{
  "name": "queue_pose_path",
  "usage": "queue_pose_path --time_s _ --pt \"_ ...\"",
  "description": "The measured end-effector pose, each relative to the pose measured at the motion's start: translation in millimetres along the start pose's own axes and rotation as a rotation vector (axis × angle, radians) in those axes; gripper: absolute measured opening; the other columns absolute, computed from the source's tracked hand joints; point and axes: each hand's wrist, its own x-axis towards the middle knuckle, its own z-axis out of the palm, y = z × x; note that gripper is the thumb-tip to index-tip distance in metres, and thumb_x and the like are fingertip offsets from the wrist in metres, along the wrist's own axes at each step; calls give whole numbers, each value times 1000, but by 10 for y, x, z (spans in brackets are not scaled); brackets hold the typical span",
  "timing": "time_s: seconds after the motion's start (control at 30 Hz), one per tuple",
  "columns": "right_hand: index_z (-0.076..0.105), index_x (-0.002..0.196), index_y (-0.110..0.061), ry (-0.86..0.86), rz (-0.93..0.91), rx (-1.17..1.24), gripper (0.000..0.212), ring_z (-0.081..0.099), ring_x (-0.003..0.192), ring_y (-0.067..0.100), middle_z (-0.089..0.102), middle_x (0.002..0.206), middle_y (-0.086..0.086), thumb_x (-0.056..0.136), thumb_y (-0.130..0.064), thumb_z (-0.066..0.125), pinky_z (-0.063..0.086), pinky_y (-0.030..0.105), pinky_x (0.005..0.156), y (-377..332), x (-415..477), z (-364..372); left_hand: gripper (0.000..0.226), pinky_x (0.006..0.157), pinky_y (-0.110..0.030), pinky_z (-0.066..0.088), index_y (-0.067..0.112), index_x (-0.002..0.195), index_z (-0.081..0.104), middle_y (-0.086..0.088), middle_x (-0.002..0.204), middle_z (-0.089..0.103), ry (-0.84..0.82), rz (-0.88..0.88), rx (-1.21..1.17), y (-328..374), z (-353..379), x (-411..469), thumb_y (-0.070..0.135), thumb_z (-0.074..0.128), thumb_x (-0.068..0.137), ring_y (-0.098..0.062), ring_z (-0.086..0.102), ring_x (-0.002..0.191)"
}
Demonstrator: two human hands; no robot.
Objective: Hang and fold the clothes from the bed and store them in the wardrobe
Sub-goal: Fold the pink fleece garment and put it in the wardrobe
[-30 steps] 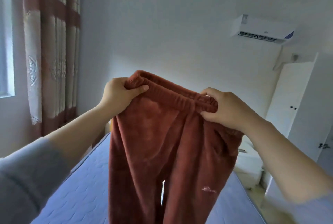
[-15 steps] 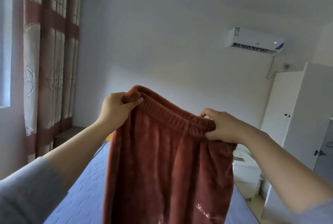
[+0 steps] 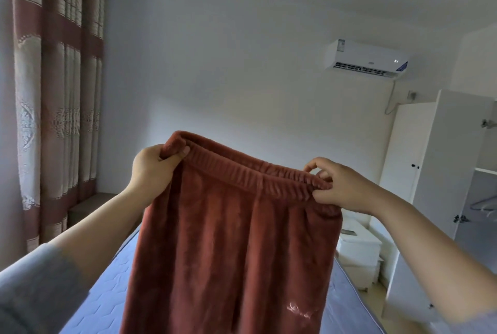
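A pair of rust-red fleece trousers (image 3: 228, 247) hangs in front of me by its elastic waistband, legs dropping out of view below. My left hand (image 3: 152, 169) grips the waistband's left end with thumb on top. My right hand (image 3: 341, 185) pinches the right end between thumb and fingers. Below and behind lies the bed (image 3: 107, 288) with its blue quilted mattress. The white wardrobe (image 3: 441, 161) stands at the right with a door open, bare hangers (image 3: 484, 204) on its rail.
A white bedside cabinet (image 3: 357, 247) sits between bed and wardrobe. Striped brown and cream curtains (image 3: 53, 91) hang at the left over a low sill. An air conditioner (image 3: 365, 62) is mounted high on the far wall.
The trousers and both hands have sunk lower in view as the camera tilted up. The waistband is now stretched wider between the hands, and the wardrobe's open interior has come into sight.
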Motion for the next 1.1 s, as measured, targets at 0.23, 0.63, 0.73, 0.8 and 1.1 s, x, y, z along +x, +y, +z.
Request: queue_pose_path --time_s 0.23,0.63,0.73,0.8,1.1 --pt "38 110 -43 68 -371 -298 44 57 86 8 47 108 -18 82 -13 53 49 28 71 -201 -170 258 42 50 -29 35 8 65 62 3 51 51 56 -5 71 -92 -107 115 44 69 83 -16 47 52" --pt "65 87 -45 -335 -157 -174 16 61 73 8 64 84 -16 73 -40 59 54 32 64 -63 -310 636 40 47 -26 33 12 61 62 7 50 50 36 7 127 -179 -19 92 45 70 83 -9 45 47" --pt "64 75 -29 -371 -152 -243 7 58 67 13 62 77 -8 76 -32 58 51 36 60 9 -307 755 40 49 -28 36 10 64 63 3 54 55 10 -20 144 -281 37 32 44 69 84 -14 48 51" --pt "56 63 -20 -387 -96 -305 18 47 55 17 53 63 -5 78 -31 58 41 38 54 142 -288 780 41 49 -28 36 10 62 62 1 54 56 2 -33 147 -343 89 -12 44 69 84 -15 49 52" --pt "64 80 -26 -49 -28 -221 24 54 61 1 60 70 -13 83 -50 65 42 17 56 575 -397 504 43 47 -29 32 12 55 56 5 47 48 20 -74 185 -503 90 -133 41 70 84 -11 45 47"
